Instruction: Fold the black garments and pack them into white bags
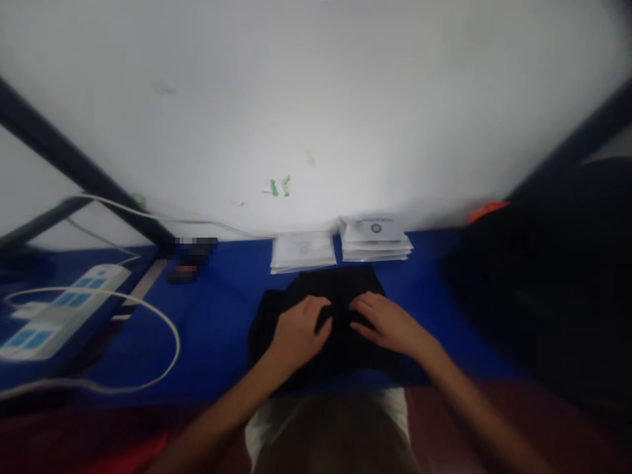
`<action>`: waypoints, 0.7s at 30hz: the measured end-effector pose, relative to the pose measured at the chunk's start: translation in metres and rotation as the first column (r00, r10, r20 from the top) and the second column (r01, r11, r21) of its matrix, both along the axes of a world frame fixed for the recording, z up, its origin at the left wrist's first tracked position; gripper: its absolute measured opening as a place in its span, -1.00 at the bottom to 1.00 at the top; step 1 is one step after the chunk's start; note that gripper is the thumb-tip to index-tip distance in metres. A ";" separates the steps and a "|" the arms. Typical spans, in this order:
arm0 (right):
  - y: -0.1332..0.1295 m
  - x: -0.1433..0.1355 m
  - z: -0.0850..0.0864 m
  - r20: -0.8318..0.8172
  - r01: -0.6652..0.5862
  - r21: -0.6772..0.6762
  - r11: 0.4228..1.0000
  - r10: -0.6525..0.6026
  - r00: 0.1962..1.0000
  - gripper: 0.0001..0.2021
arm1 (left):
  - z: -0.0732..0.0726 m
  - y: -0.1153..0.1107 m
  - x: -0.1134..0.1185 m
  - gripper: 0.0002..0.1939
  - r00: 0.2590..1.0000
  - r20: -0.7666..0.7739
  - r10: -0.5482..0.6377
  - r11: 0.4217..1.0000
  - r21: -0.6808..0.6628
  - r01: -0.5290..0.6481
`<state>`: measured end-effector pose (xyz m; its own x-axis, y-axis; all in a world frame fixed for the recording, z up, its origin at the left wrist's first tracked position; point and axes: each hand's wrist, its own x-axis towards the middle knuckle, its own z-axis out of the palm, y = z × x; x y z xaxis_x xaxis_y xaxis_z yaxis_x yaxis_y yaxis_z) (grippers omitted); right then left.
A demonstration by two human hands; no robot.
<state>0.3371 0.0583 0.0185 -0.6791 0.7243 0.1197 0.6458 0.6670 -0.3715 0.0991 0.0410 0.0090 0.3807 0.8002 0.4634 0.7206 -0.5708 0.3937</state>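
A black cloth (340, 286) lies in a loose heap on the blue tabletop (217, 316), near its front edge. My left hand (303, 326) rests on the cloth's left part, thumb and fingers apart. On the right part, my right hand (382, 319) touches the same cloth, its thumb also apart from the fingers. Both hands face each other with black fabric between them. Just behind the cloth are a low stack of white packets (303, 250) and, to its right, a taller stack of white packets (375, 240) with a dark round mark.
At the left lies a white power strip (74, 309) with a looping white cable (178, 342). A dark object (195, 257) sits at the back left. A large black mass (553, 283) fills the right side, with something orange (486, 210) behind it. A white wall (316, 112) stands behind.
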 end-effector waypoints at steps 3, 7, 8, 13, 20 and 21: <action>-0.001 -0.001 -0.001 0.030 0.000 -0.023 1.000 0.001 1.000 -0.78 | -0.010 -0.012 0.004 -0.55 0.990 0.006 -0.143 0.984 -0.110 0.143; -0.002 0.002 -0.004 0.054 0.013 -0.038 0.999 -0.010 0.998 -0.80 | -0.006 -0.016 -0.031 -0.73 0.989 0.148 0.031 0.998 -0.063 -0.022; -0.002 0.001 -0.005 0.062 0.015 -0.039 0.999 -0.012 0.998 -0.80 | -0.006 -0.015 -0.042 -0.79 0.976 0.170 0.133 0.990 -0.059 -0.125; 0.002 -0.007 -0.009 0.119 0.004 -0.036 0.999 0.000 0.993 -0.87 | -0.024 -0.012 -0.075 -0.63 0.906 -0.051 0.420 0.858 -0.303 -0.415; 0.002 -0.017 -0.007 0.102 -0.027 -0.016 1.000 0.028 0.994 -0.86 | -0.030 0.002 -0.063 -0.74 0.915 -0.124 0.385 0.812 -0.426 -0.399; 0.001 -0.018 -0.006 0.097 -0.031 -0.024 0.999 0.033 0.995 -0.85 | -0.027 0.005 -0.060 -0.81 0.915 -0.094 0.393 0.823 -0.407 -0.395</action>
<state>0.3193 0.0591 0.0121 -0.7094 0.7039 0.0359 0.6583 0.6798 -0.3232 0.0392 0.0464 -0.0180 -0.0063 0.9982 0.0594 0.8522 -0.0257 0.5226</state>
